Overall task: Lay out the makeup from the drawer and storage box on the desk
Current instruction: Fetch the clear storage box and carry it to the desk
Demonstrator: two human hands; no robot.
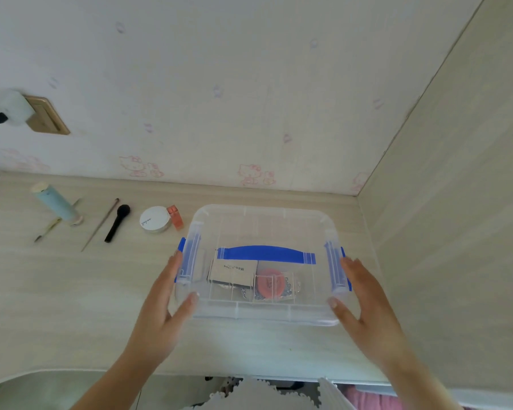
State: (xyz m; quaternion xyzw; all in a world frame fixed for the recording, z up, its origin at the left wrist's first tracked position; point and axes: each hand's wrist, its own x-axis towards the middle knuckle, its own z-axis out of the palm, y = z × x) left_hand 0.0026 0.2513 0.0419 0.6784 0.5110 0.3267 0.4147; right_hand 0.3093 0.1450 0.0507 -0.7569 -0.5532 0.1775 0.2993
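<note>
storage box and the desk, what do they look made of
Storage box: clear, glossy plastic, since its contents show through lid and walls; the blue handle looks like opaque plastic. Desk: pale wood-grain surface, matte, probably laminate rather than solid wood.

A: What was on the desk [71, 291]?
B: Pale woodgrain top. Clear storage box [262, 313] sat right, and left of it a round compact [154, 219], orange lipstick [174, 217], black brush [117, 222], and blue tube [57, 204].
</note>
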